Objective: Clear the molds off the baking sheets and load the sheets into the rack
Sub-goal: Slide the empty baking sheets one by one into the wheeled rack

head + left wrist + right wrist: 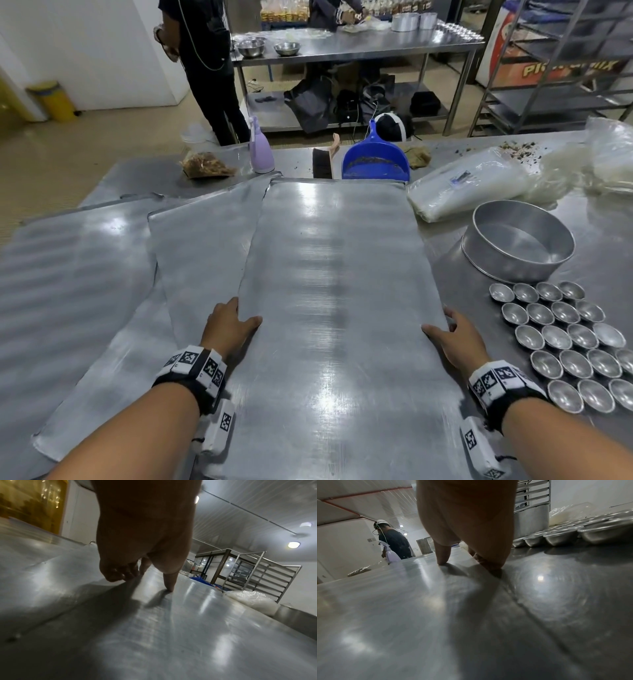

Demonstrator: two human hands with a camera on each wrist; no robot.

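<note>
- Your left hand grips the left edge of the top baking sheet at frame centre, thumb on top, fingers curled under the rim.
- Your right hand grips the sheet's right edge the same way.
- More baking sheets lie partly under it, spreading to the left.
- The small round molds sit in rows on the table at lower right, off the sheets.
- The rack stands at upper right.
</note>
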